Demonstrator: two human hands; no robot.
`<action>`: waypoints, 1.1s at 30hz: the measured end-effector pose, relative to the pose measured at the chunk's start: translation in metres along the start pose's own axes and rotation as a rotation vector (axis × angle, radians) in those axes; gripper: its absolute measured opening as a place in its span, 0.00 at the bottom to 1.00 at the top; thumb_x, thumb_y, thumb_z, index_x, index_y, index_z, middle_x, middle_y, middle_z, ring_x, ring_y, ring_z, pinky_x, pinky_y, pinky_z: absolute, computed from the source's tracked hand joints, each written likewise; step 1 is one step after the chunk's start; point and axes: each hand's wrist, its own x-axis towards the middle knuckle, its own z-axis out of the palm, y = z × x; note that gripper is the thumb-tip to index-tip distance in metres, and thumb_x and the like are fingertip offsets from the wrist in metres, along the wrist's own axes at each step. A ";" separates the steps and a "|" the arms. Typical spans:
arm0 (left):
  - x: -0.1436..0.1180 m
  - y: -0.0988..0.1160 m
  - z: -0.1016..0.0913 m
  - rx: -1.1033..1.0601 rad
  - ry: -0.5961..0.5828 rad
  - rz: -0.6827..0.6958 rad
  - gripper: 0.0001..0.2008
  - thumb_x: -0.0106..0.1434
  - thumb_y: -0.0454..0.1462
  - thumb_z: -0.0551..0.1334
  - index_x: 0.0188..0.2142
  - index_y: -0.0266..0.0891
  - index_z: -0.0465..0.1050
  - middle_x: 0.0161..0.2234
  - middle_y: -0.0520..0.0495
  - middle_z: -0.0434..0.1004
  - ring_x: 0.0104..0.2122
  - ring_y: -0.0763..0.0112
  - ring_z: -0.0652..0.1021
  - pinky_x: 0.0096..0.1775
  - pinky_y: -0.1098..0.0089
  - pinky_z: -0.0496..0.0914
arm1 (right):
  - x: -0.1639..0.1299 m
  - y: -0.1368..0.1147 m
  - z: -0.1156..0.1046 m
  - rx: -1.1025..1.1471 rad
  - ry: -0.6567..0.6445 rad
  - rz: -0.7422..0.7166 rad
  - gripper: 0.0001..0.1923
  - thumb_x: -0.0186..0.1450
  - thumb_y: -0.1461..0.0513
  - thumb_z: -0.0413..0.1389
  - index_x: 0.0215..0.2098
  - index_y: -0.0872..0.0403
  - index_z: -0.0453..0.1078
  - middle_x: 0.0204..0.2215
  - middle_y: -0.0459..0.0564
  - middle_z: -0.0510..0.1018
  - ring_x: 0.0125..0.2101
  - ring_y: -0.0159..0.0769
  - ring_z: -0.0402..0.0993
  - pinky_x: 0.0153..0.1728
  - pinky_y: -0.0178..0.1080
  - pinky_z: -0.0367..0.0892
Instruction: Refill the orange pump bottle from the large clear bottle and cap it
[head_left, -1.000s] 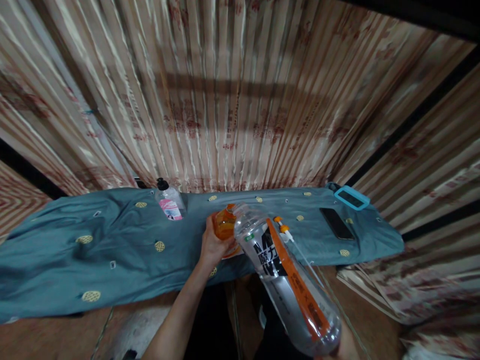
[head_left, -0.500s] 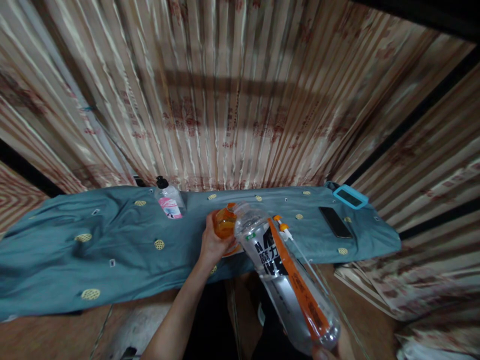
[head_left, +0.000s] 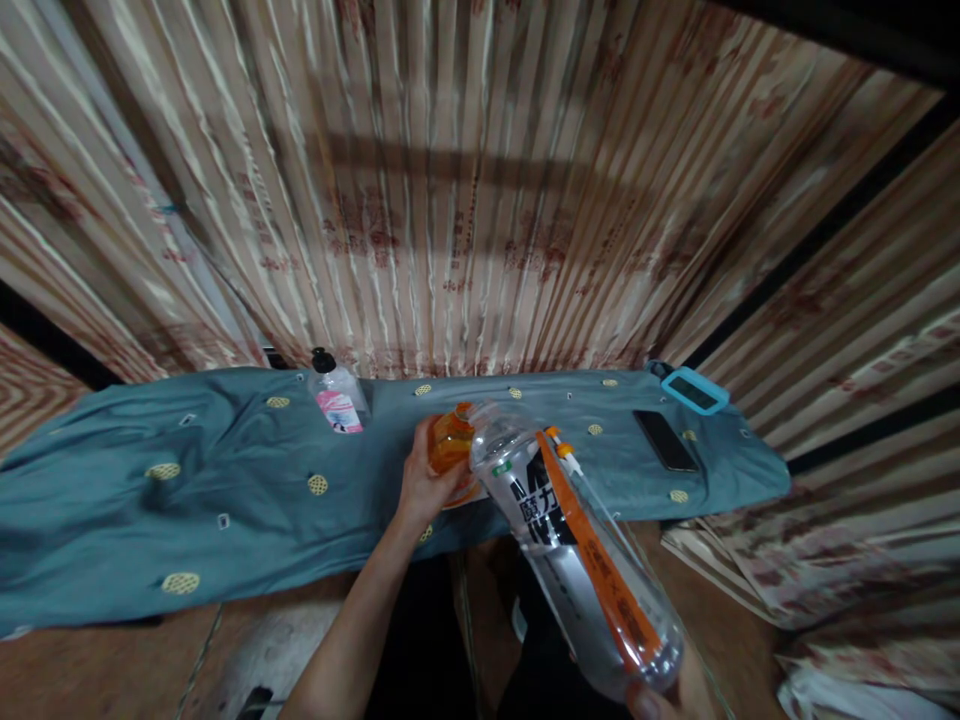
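- Head view, the only view: left hand (head_left: 425,478) is wrapped around an orange cup (head_left: 451,448), fingers curled round its left wall, thumb side toward the camera. Grip is closed on the cup, no gap seen.
- Orange cup is held just above or on the near edge of the teal cloth (head_left: 225,490); contact with the cloth cannot be told.
- Right hand (head_left: 667,695) is mostly cut off at the bottom edge; only a fingertip and part of the palm are seen under the base of the clear bottle (head_left: 574,555). The base is cupped from below; how far the fingers close cannot be told.
- Clear bottle is large, tilted steeply, mouth up and away, base toward the camera. Black label with an orange stripe is carried along its side. Mouth is set right against the rim of the orange cup.
- Some clear liquid is seen pooled near the bottle's base.
- On the teal cloth, well left of the cup: a small pump bottle (head_left: 335,396) with pink label, upright.
- Just right of the bottle neck: two orange-tipped items (head_left: 561,448), too small to identify.
- Far right on the cloth: a dark phone (head_left: 664,440) lying flat, and a blue-framed device (head_left: 694,391) beyond it.
- Striped curtain (head_left: 465,180) is hung behind the cloth.
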 end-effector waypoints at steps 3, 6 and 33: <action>0.000 -0.002 0.001 -0.012 0.000 0.001 0.31 0.50 0.38 0.69 0.54 0.44 0.64 0.48 0.48 0.79 0.48 0.60 0.81 0.52 0.59 0.76 | 0.001 -0.007 0.003 -0.019 0.002 0.017 0.40 0.57 0.40 0.65 0.61 0.47 0.68 0.54 0.55 0.81 0.56 0.59 0.76 0.58 0.54 0.69; 0.000 -0.002 0.001 -0.001 0.000 -0.015 0.32 0.49 0.36 0.69 0.54 0.44 0.63 0.49 0.48 0.79 0.49 0.59 0.81 0.54 0.59 0.75 | -0.001 -0.008 0.001 -0.020 0.023 0.045 0.41 0.56 0.39 0.66 0.61 0.48 0.67 0.54 0.55 0.81 0.55 0.57 0.77 0.59 0.53 0.68; -0.001 -0.001 0.006 0.139 0.032 -0.136 0.43 0.43 0.32 0.76 0.58 0.43 0.61 0.52 0.42 0.79 0.49 0.54 0.82 0.55 0.52 0.75 | -0.013 -0.013 0.004 0.108 0.180 0.233 0.44 0.43 0.46 0.76 0.56 0.47 0.73 0.56 0.54 0.80 0.58 0.59 0.72 0.63 0.50 0.60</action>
